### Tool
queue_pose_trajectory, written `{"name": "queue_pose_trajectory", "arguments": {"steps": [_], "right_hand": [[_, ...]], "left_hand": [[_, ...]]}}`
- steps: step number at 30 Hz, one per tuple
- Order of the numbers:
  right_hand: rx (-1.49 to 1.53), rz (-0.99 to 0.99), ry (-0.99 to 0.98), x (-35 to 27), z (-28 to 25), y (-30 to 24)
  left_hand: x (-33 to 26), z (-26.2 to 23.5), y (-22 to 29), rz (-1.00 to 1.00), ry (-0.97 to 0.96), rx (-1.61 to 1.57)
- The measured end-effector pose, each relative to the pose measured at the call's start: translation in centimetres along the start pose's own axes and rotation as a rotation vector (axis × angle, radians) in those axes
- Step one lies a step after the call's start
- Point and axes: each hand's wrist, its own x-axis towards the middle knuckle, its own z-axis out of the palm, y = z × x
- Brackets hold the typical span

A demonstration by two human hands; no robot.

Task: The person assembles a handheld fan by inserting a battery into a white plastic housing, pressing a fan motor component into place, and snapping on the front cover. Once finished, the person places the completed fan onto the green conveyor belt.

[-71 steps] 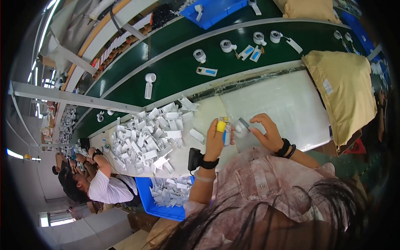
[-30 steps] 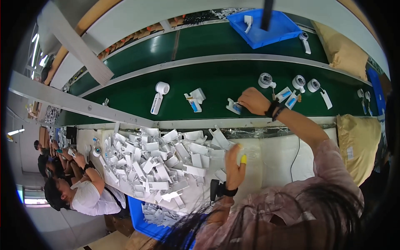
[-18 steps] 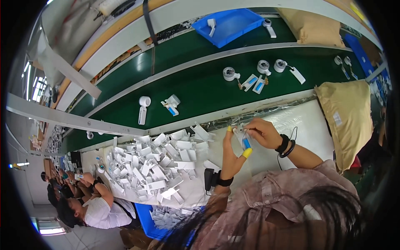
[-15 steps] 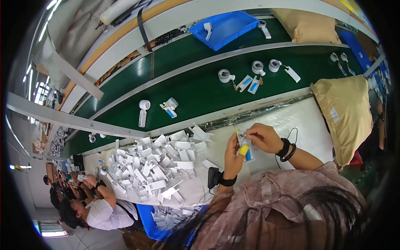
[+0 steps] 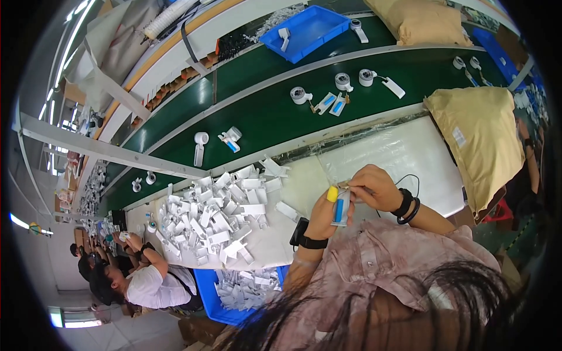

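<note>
Factory line, seen from above: a white desk (image 5: 410,158) is set against a long green conveyor belt (image 5: 275,117), so that finished pieces can be passed straight across.

- Far left, beyond the desk's left end: a co-worker in a white shirt (image 5: 153,286) is seated at the same line, hands busy at a neighbouring station.
- Left half of the desk: a loose heap of white folded cards (image 5: 219,213) is spread within easy reach of the left arm, probably kept as stock. Below the near edge, a blue bin (image 5: 234,292) holds more of the same.
- On the belt behind: small sets are laid at intervals, e.g. a white round-headed piece (image 5: 200,146) and white rolls (image 5: 342,81). A blue tray (image 5: 310,29) sits on the far side.
- Near the desk's near edge, centre: a narrow clear packet with a blue insert (image 5: 339,209) is held upright between both hands, raised off the desk, seemingly so its top can be worked.
- Left hand (image 5: 324,212): fingers closed round the packet's lower part; a yellow cot is worn on one fingertip (image 5: 332,193), likely for grip. A black watch is seen at the wrist.
- Right hand (image 5: 374,188): fingers curled, pinched at the packet's top end; what exactly is gripped there is too small to tell.
- Right end of the desk: a tan cloth sack (image 5: 477,134) is draped over the edge.
</note>
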Motion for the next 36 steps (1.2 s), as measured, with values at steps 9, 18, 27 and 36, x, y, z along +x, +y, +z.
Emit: {"name": "queue_pose_trajectory", "arguments": {"steps": [9,18,27,36], "right_hand": [[-0.100,-0.029,0.167,-2.7,0.1,-1.2],[-0.102,-0.101,0.173,-3.0,-0.7,-2.1],[-0.119,-0.109,0.182,-3.4,-0.9,-2.3],[-0.128,-0.111,0.198,-3.6,-0.9,-2.3]], "left_hand": [[-0.8,3.3,-1.1,0.293,0.310,0.312],[-1.8,4.9,-1.7,0.386,0.203,0.480],[-2.2,5.3,-2.3,0.347,0.205,0.553],[-2.2,5.9,-2.2,0.360,0.211,0.569]]}}
